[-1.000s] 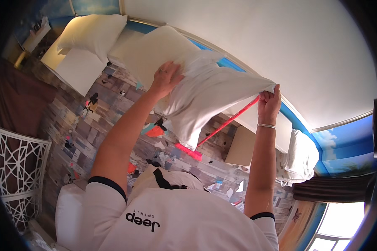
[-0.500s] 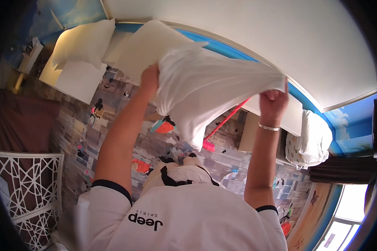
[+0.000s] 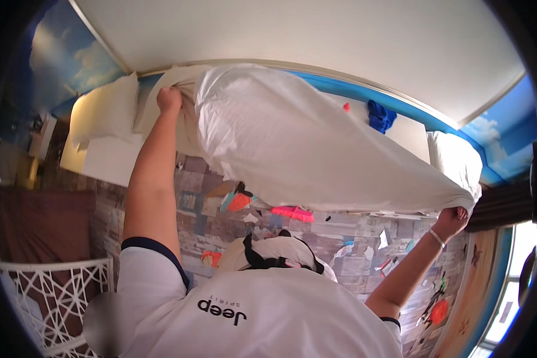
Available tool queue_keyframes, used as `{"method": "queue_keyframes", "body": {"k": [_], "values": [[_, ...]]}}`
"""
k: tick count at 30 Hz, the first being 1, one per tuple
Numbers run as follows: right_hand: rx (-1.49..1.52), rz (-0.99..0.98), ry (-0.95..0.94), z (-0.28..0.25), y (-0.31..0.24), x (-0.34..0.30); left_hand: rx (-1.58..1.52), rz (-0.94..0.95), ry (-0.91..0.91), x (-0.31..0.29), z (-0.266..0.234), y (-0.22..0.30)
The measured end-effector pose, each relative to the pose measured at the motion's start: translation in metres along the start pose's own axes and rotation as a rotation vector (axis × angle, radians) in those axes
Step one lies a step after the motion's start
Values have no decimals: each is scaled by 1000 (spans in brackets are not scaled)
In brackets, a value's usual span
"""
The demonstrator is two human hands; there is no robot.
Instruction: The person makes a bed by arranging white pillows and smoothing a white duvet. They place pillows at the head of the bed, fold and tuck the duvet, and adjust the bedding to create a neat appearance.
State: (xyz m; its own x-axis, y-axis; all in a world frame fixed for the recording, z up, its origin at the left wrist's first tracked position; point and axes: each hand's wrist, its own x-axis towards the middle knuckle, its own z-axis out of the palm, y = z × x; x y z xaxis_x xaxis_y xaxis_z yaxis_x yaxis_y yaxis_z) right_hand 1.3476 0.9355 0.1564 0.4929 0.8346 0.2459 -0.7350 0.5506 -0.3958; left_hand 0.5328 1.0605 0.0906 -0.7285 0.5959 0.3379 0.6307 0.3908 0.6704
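1. A white cloth [image 3: 304, 143] is held spread between two hands, slanting down from upper left to the right and bulging at its left part.
2. By the left hand [image 3: 170, 101], a gathered edge is gripped in a closed fist; whether the pale fabric behind the fist belongs to the same cloth cannot be told.
3. By the right hand [image 3: 450, 222], a narrow corner is pinched under curled fingers. The arms are held well apart.
4. Behind the cloth's upper edge, part of a white flat surface [image 3: 409, 136] is overlapped, along with the blue wall strip [image 3: 340, 88].
5. Below its lower edge, a band of plank-patterned floor [image 3: 191, 206] is left in view down to the person's waist, dotted with scraps.
6. On the left, the fist is bordered by a pillow [image 3: 104, 110]; on the right, folded bedding [image 3: 453, 158] is seen close by the hand, but contact cannot be judged.
7. Counted: one cloth, one plain pillow at left, one bedding bundle, one pink broom head [image 3: 292, 213], one blue fabric heap [image 3: 380, 116], one small red item [image 3: 346, 107], one white lattice panel [image 3: 59, 298].
8. Three orange pieces [image 3: 440, 311] are counted on the floor; the smaller scraps cannot be counted reliably.
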Motion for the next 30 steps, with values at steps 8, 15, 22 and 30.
{"method": "queue_keyframes", "body": {"k": [8, 15, 22, 30], "values": [[-383, 57, 165, 68, 29, -115, -288, -230, 12, 54, 100, 83], [-1260, -602, -195, 63, 110, -182, -142, 79, -446, 25, 235, 46], [-892, -691, 187, 92, 122, -256, -315, 562, -381, -57, 180, 65], [-825, -772, 306, 128, 126, -326, -1137, 1304, -1994, -247, -29, 169]]}}
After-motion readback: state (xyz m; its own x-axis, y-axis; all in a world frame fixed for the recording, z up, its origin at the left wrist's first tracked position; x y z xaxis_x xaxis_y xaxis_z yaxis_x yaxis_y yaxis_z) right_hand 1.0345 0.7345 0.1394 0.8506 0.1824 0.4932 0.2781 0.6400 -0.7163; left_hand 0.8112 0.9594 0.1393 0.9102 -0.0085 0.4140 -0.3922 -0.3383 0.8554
